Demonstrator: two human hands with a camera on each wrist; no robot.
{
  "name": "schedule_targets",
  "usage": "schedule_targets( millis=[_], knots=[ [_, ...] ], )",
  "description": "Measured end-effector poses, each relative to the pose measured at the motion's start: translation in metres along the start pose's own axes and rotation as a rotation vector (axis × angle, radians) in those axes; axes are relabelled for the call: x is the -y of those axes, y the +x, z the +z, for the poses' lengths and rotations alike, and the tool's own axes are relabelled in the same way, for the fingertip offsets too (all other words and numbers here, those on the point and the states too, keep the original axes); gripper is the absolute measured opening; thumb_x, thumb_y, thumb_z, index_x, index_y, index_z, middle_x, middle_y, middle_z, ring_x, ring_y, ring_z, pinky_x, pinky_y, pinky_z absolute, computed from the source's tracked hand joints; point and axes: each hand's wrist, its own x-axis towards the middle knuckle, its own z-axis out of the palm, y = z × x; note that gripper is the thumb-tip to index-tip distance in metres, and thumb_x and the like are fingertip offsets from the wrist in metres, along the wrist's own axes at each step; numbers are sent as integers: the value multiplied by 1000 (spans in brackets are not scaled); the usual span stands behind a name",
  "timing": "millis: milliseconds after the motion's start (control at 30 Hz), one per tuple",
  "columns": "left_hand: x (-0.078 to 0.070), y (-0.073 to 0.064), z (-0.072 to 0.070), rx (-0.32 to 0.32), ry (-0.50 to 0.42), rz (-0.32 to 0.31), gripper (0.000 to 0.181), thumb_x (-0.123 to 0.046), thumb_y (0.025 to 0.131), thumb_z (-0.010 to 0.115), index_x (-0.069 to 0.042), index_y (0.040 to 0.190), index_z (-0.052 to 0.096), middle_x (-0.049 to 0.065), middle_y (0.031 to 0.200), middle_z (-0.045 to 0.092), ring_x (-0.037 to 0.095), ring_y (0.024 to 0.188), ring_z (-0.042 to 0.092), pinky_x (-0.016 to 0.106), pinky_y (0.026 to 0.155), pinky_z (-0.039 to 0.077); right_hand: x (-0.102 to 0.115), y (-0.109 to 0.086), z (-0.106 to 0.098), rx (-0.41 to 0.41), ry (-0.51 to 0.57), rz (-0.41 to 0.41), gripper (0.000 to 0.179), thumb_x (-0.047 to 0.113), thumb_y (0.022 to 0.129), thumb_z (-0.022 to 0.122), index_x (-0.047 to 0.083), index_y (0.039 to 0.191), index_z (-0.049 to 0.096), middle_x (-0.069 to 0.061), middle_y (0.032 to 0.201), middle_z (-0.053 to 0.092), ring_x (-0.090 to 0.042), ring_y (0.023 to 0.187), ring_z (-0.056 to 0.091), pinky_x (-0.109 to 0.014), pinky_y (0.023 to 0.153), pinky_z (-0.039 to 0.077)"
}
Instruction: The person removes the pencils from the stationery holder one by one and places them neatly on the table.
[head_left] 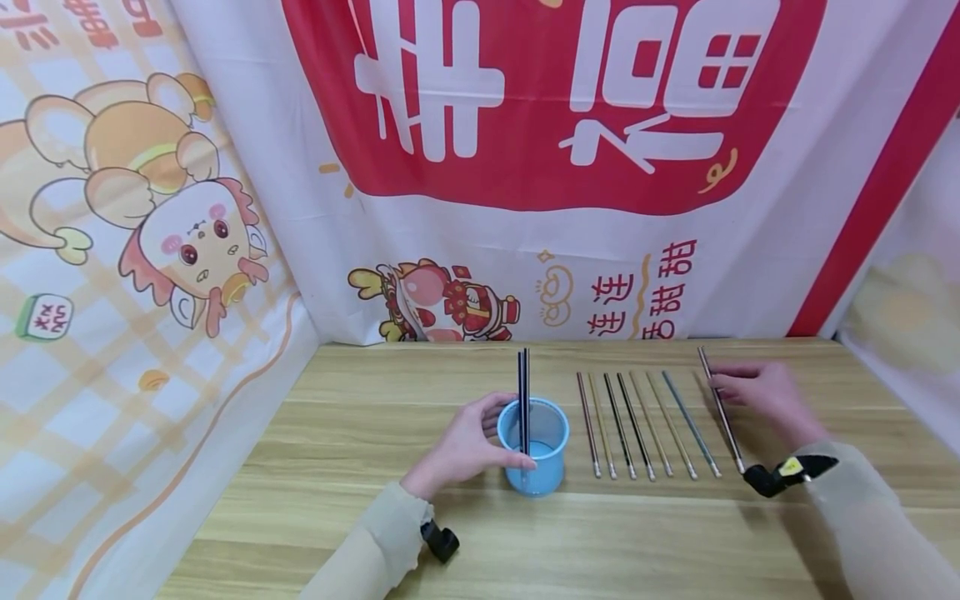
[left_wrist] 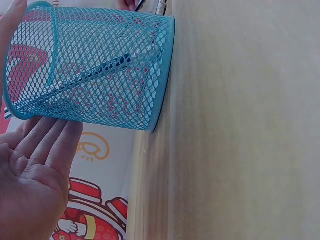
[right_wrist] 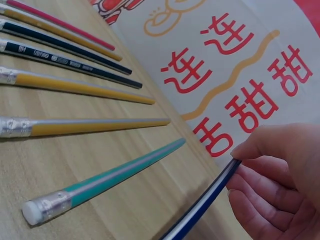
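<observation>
A light blue mesh pencil cup [head_left: 546,475] stands upright on the table. My left hand [head_left: 468,437] holds it near the rim, thumb on the near side and fingers on the far side, as the left wrist view also shows around the mesh [left_wrist: 100,100]. Two dark pencils [head_left: 523,375] lean inside it and stick out above the rim. On the right, my right hand [head_left: 765,396] pinches a dark blue pencil [right_wrist: 210,192] between thumb and fingers near its upper end. That pencil slants, its eraser end toward the near side.
To the right of the cup several pencils lie side by side, among them a red one [head_left: 588,425], black ones [head_left: 618,425], yellow ones [right_wrist: 85,87] and a teal one [right_wrist: 120,177]. A printed cloth [head_left: 450,225] hangs behind the wooden table [head_left: 600,542].
</observation>
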Motion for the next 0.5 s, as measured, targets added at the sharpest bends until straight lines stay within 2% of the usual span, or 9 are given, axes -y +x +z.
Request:
schedule_targets(
  millis=[367, 500],
  knots=[
    [1, 1, 0, 1, -8, 8, 82, -31, 71, 96, -21, 141, 55, -5, 136, 60, 15, 125, 58, 34, 107, 46, -14, 10, 8, 56, -46, 61, 56, 37, 98, 70, -4, 135, 61, -13, 107, 74, -19, 88, 69, -28, 72, 59],
    [1, 1, 0, 3, -7, 11, 82, -31, 71, 96, -21, 142, 55, -5, 137, 60, 15, 125, 58, 34, 107, 46, -16, 12, 11, 72, -57, 49, 54, 32, 98, 70, -7, 133, 62, -15, 107, 74, -19, 89, 69, -28, 73, 59]
  ],
)
